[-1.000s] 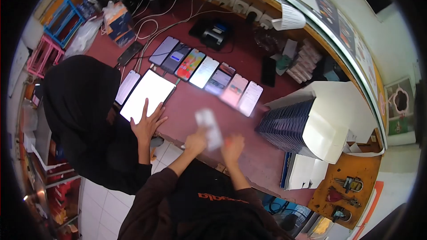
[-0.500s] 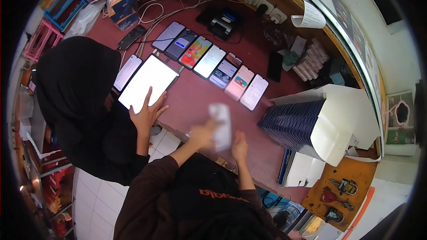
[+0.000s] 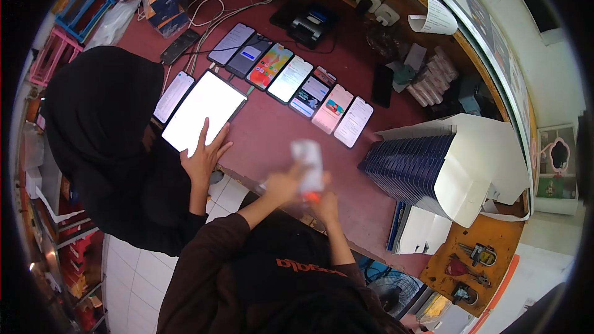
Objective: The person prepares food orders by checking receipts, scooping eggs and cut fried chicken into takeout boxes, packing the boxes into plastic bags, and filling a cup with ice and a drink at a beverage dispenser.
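Note:
My left hand (image 3: 281,188) is closed at the side of a white, paper-like piece (image 3: 307,151), which is smeared by motion over the reddish tabletop (image 3: 356,176). My right hand (image 3: 326,206) is close beside it, fingers bent together at the lower end of the white piece. A small bright orange thing (image 3: 312,197) shows at the right fingertips; its kind I cannot tell. Beyond both hands lies a slanted row of lit phones, the closest being a phone with a white screen (image 3: 354,122).
On the left, a co-worker in black rests a hand (image 3: 204,151) on a bright white tablet (image 3: 213,102). A stack of dark blue boxes (image 3: 405,164) stands to the right. Cables (image 3: 213,15) and a black device (image 3: 312,25) lie at the back. Padlocks (image 3: 482,253) sit bottom right.
My right hand has shifted slightly left, closer to my left hand and the white piece. The orange thing now shows at its fingertips. The co-worker's hand stays on the tablet.

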